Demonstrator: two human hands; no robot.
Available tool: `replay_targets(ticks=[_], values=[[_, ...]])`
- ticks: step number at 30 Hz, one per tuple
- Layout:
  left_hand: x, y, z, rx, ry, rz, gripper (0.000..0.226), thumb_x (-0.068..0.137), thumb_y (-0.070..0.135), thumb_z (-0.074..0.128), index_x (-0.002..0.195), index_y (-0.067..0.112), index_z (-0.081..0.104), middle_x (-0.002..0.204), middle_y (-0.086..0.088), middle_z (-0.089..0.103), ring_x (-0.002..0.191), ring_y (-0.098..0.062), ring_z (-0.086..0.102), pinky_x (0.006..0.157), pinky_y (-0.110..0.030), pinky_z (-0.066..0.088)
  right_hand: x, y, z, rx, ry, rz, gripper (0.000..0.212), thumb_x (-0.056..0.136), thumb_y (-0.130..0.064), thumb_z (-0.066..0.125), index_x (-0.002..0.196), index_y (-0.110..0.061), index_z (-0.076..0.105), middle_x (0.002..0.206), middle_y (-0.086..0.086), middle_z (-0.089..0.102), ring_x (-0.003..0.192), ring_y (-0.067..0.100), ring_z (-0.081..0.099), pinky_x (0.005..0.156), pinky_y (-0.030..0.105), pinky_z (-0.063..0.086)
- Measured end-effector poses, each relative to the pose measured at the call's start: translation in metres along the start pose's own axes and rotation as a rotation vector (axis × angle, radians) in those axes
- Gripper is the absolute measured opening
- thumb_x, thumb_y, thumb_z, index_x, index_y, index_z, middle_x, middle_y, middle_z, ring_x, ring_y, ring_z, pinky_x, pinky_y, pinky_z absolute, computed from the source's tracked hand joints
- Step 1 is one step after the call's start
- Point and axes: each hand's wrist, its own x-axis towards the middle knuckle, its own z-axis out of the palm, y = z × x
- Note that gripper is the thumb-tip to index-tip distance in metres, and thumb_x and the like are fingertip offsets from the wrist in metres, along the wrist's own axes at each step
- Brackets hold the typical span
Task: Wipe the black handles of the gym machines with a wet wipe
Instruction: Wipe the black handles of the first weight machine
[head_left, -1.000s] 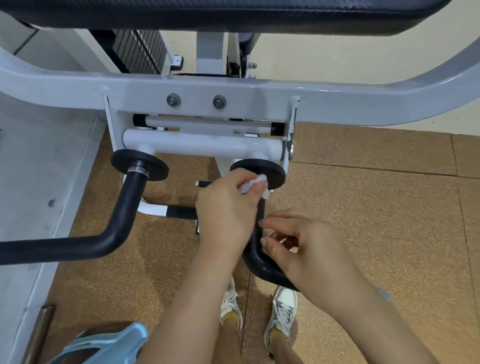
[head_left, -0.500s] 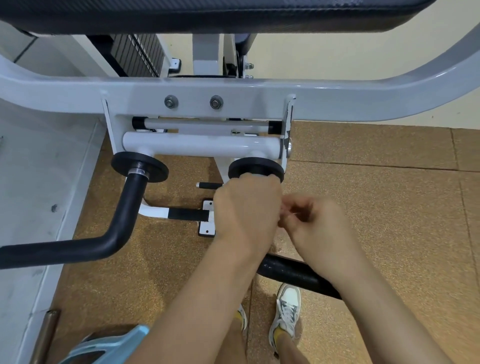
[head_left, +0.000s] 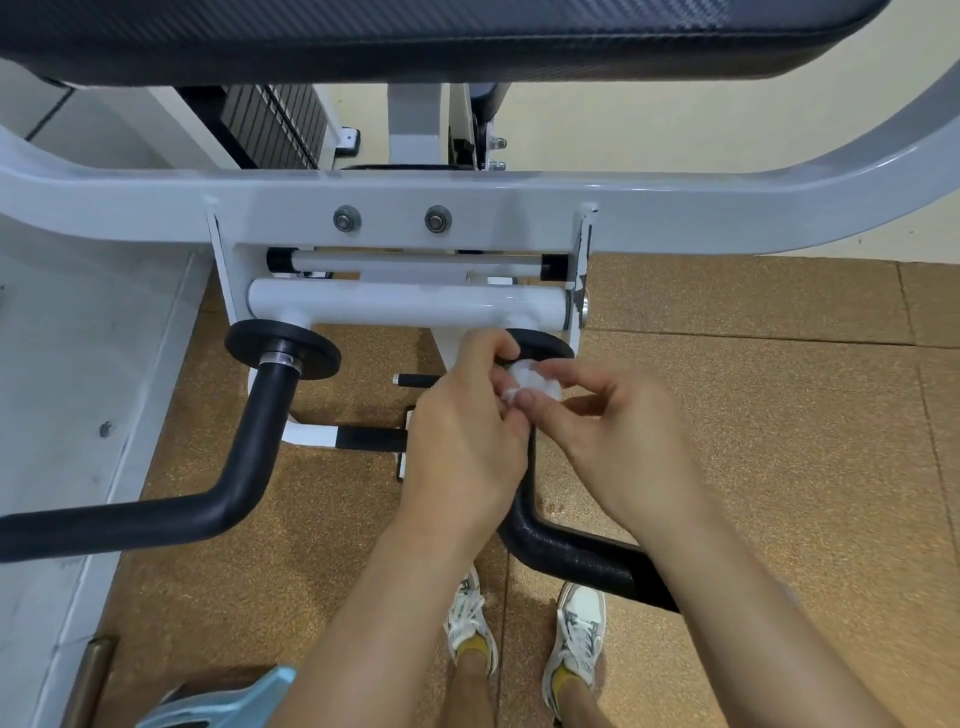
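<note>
Fingers of the left hand (head_left: 467, 441) and right hand (head_left: 618, 441) are pinching a small crumpled white wet wipe (head_left: 530, 382) together, just above the upright part of the bent black foam-covered right handle (head_left: 571, 553). Judging from this, they are bunching it to wrap the grip; closing it fully round the bar should clean better. Beyond, the matching black left handle (head_left: 228, 499) is hanging from the white steel machine frame (head_left: 405, 306).

- White sneakers (head_left: 575, 631) with yellow socks, on cork-brown floor tiles (head_left: 779, 426).
- Black padded seat (head_left: 415, 36) above the grey frame bar (head_left: 675, 213).
- Weight stack (head_left: 275, 127) behind.
</note>
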Motion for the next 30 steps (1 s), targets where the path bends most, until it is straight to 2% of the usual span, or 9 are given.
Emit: replay_targets(ticks=[2,4,6,9,13,16,21,27,30], values=[[0.004,-0.006,-0.004,-0.047,-0.046,-0.017,0.023,0.082,0.011,0.068,0.097,0.027,0.062,0.08,0.012,0.062,0.073,-0.002,0.058,0.069,-0.021,0.052,0.004,-0.003,-0.002,-0.136,0.045,-0.01,0.026,0.078,-0.044,0.072,0.101,-0.032,0.072,0.069,-0.017,0.059,0.059,-0.004,0.054,0.051,0.006,0.037],[0.009,-0.014,-0.009,-0.14,-0.062,-0.081,0.02,0.081,0.011,0.071,0.089,0.029,0.069,0.079,0.012,0.067,0.073,0.0,0.06,0.07,-0.017,0.052,0.005,-0.006,-0.001,-0.223,0.078,-0.037,0.015,0.083,-0.033,0.07,0.097,-0.029,0.073,0.068,-0.015,0.062,0.059,0.0,0.056,0.054,0.012,0.041],[0.013,-0.021,-0.01,-0.223,0.004,-0.153,0.02,0.081,0.01,0.072,0.085,0.029,0.07,0.076,0.012,0.068,0.07,0.0,0.06,0.067,-0.012,0.049,0.004,-0.006,0.006,-0.32,0.168,-0.116,0.012,0.084,-0.016,0.067,0.092,-0.024,0.071,0.074,-0.004,0.068,0.065,0.015,0.062,0.06,0.026,0.047],[0.013,-0.029,-0.004,-0.213,0.122,-0.175,0.013,0.08,0.012,0.073,0.079,0.024,0.067,0.072,0.008,0.066,0.066,-0.002,0.06,0.064,-0.014,0.049,-0.001,-0.005,0.019,-0.372,0.244,-0.235,0.025,0.081,-0.003,0.06,0.096,-0.021,0.07,0.081,0.002,0.068,0.071,0.022,0.062,0.063,0.029,0.045],[0.009,-0.034,-0.001,-0.296,0.047,-0.193,0.023,0.086,0.013,0.067,0.088,0.035,0.071,0.085,0.018,0.071,0.08,0.004,0.065,0.076,-0.017,0.051,-0.007,-0.009,0.024,-0.392,0.179,-0.286,0.026,0.087,-0.019,0.058,0.11,-0.025,0.068,0.089,0.001,0.063,0.075,0.019,0.06,0.064,0.025,0.04],[0.006,-0.037,-0.006,-0.398,-0.031,-0.222,0.035,0.092,0.008,0.056,0.094,0.041,0.068,0.098,0.017,0.071,0.096,0.001,0.065,0.084,-0.019,0.049,-0.001,-0.011,0.029,-0.459,0.12,-0.287,0.02,0.09,-0.028,0.056,0.107,-0.029,0.067,0.088,0.001,0.053,0.068,0.024,0.056,0.059,0.028,0.043],[-0.012,-0.037,-0.014,-0.485,-0.086,-0.286,0.026,0.093,0.015,0.055,0.107,0.034,0.068,0.102,0.016,0.07,0.099,0.004,0.061,0.091,-0.025,0.05,0.014,-0.009,0.011,-0.713,-0.014,-0.516,0.013,0.078,-0.016,0.068,0.089,-0.022,0.072,0.07,0.0,0.054,0.051,0.028,0.057,0.043,0.03,0.046],[-0.03,-0.03,-0.015,-0.49,-0.074,-0.335,0.027,0.094,0.03,0.052,0.118,0.038,0.063,0.11,0.021,0.066,0.105,0.006,0.058,0.098,-0.03,0.048,0.022,-0.017,0.008,-0.793,-0.1,-0.597,0.016,0.068,-0.006,0.071,0.081,-0.016,0.071,0.068,0.001,0.055,0.051,0.027,0.056,0.042,0.025,0.039],[-0.031,-0.031,-0.009,-0.463,-0.086,-0.355,0.029,0.095,0.036,0.048,0.121,0.043,0.059,0.118,0.024,0.063,0.11,0.01,0.055,0.101,-0.026,0.044,0.014,-0.012,-0.001,-0.85,-0.253,-0.661,0.018,0.075,-0.005,0.064,0.09,-0.015,0.068,0.082,0.003,0.056,0.065,0.026,0.057,0.053,0.033,0.047]])
